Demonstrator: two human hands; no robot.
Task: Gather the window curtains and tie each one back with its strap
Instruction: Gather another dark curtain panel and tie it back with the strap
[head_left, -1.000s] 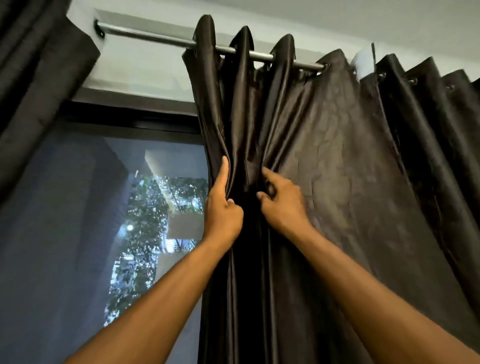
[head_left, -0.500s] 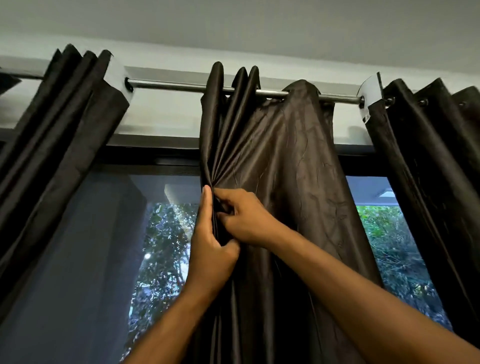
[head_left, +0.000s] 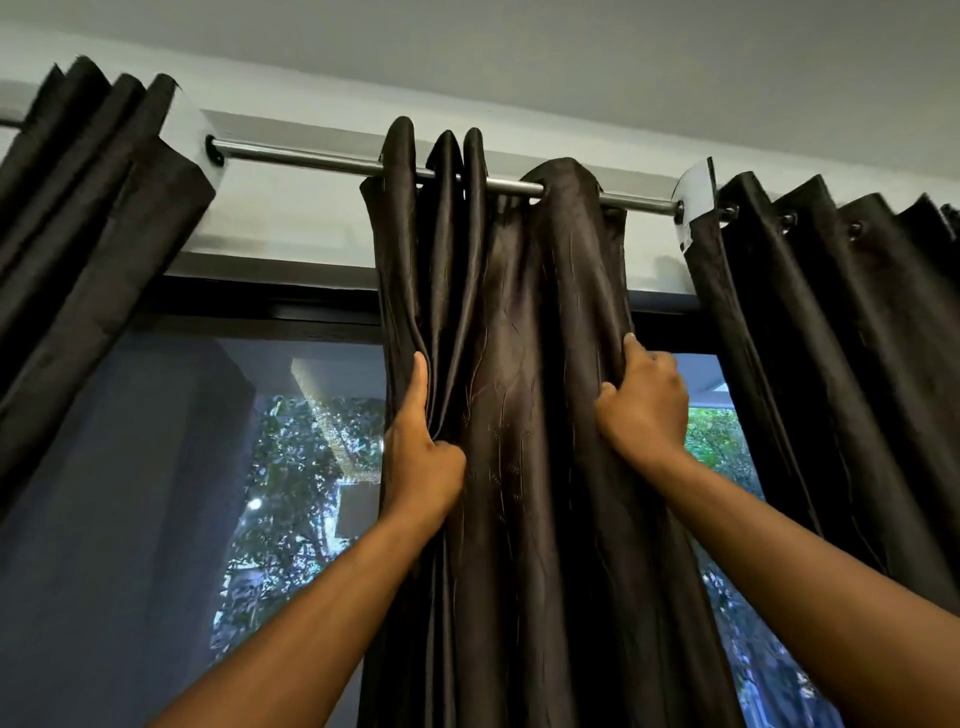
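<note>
left hand (head_left: 423, 457) pinched the gathered folds of the dark middle curtain (head_left: 524, 415); right hand (head_left: 644, 410) gripped its right edge.

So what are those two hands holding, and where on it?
Both grip the middle curtain below the rod: the left hand holds the gathered pleats at its left edge, the right hand its right edge.

Left hand (head_left: 423, 467) fingers prob. behind curtain (head_left: 524, 395) folds; bottom cropped

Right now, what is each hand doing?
Left hand: grips the middle curtain's gathered left folds.
Right hand: grips its right edge.
</note>
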